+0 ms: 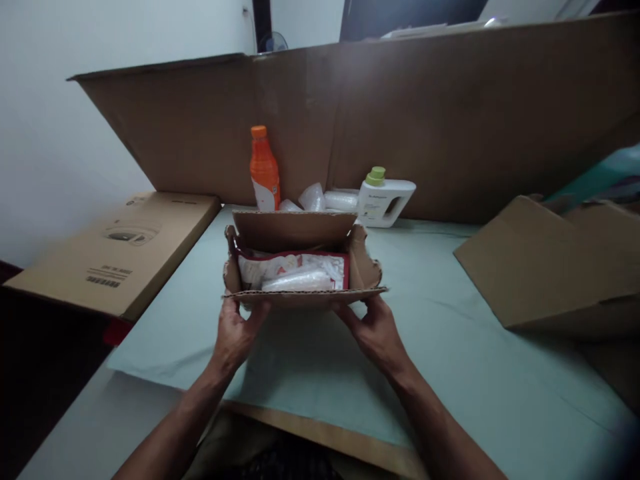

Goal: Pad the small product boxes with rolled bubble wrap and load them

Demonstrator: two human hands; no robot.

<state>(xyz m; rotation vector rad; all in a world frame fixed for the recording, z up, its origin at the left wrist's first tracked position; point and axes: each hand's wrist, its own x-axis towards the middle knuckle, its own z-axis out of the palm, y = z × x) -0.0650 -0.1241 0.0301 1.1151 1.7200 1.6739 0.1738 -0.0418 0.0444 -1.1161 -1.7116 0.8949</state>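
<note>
A small open cardboard box (300, 300) sits in front of me, its flaps raised. My left hand (235, 333) grips its near left corner, thumb against the front side. At the near right corner my right hand (373, 330) holds it the same way. Some fingers of both hands are hidden by the box. Inside lie a red-edged printed packet (344, 268) and, in front of it, a clear bubble-wrapped item (300, 280); what the wrap covers cannot be made out.
Behind the box stand an orange bottle (264, 167), bubble wrap rolls (341, 200) and a white jug with green cap (380, 200). A flat carton (125, 247) lies left, an open carton (550, 267) right. A tall cardboard panel (425, 120) closes off the table's (440, 360) back.
</note>
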